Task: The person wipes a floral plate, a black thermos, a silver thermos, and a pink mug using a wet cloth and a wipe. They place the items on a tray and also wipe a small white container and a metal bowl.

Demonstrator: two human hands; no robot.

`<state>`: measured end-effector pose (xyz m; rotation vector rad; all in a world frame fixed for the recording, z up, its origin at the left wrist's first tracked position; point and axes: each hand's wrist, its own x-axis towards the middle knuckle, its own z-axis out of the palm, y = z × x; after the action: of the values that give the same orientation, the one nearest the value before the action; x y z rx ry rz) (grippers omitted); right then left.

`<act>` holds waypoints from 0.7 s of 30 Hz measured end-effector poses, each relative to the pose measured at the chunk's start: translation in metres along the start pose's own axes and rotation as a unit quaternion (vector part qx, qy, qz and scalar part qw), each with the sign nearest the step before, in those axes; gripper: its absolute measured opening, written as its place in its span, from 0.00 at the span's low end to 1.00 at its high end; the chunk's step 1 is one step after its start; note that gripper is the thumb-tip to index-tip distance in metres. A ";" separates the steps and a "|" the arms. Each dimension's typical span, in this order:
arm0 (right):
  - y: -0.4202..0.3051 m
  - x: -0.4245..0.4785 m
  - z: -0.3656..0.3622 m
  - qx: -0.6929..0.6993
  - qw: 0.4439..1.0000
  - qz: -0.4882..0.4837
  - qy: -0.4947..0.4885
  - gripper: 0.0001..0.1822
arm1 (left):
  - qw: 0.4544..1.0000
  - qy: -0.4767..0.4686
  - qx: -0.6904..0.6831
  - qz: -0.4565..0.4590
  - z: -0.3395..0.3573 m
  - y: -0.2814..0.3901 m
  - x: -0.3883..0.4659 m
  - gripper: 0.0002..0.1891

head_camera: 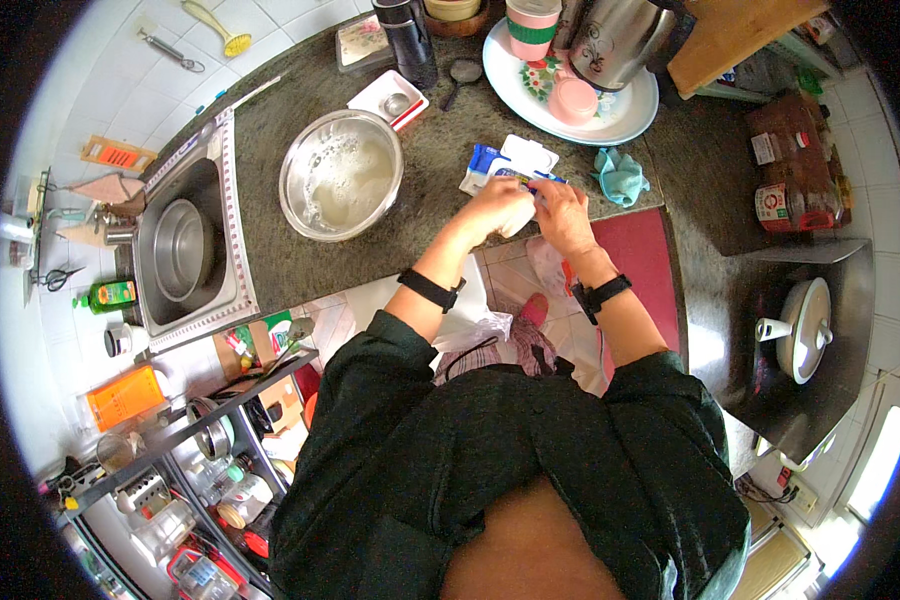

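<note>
A soft wipes packet [486,160], blue and white with a white plastic flip lid [531,154], lies near the front edge of the stone counter. My left hand [504,205] is curled over the near side of this packet. Close beside it, the bent fingers of my right hand [565,213] meet at the packet's blue right end. The fingertips of both hands come together, and what lies between them is hidden. To the right sits a crumpled teal cloth [621,177]. Left of my hands stands a steel bowl [291,196] of cloudy, foamy liquid [352,180].
Behind the packet, a large floral tray [495,71] carries a steel kettle [615,45], a pink cup [532,34] and a pink lid [573,100]. A sink [229,270] holding a metal basin [182,247] is at left. On the right is a lidded pan [804,330].
</note>
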<state>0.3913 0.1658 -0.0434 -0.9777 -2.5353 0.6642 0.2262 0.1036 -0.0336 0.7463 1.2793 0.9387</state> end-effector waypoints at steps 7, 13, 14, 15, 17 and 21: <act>-0.018 0.005 0.002 -0.103 0.995 0.008 0.011 0.11 | 0.936 0.080 -0.342 -0.016 -0.041 -0.008 -0.024 0.19; -0.024 0.037 0.005 -0.141 0.989 -0.026 -0.026 0.05 | 0.921 0.094 -0.378 -0.019 -0.039 -0.015 -0.021 0.18; -0.016 0.043 0.013 -0.130 0.991 -0.024 -0.026 0.04 | 0.922 0.094 -0.376 -0.022 -0.039 -0.014 -0.020 0.18; -0.014 0.048 0.016 -0.141 0.989 -0.021 -0.046 0.05 | 0.922 0.096 -0.373 -0.026 -0.039 -0.014 -0.020 0.18; -0.010 0.055 0.020 -0.162 0.983 -0.015 -0.083 0.06 | 0.923 0.096 -0.370 -0.029 -0.039 -0.015 -0.019 0.18; -0.025 0.068 0.014 -0.209 0.964 0.015 -0.164 0.08 | 0.922 0.109 -0.370 -0.030 -0.036 -0.016 -0.020 0.17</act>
<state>0.3232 0.1927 -0.0316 -1.1162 -3.0401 0.3197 0.1921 0.0767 -0.0440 0.0073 1.0052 1.3634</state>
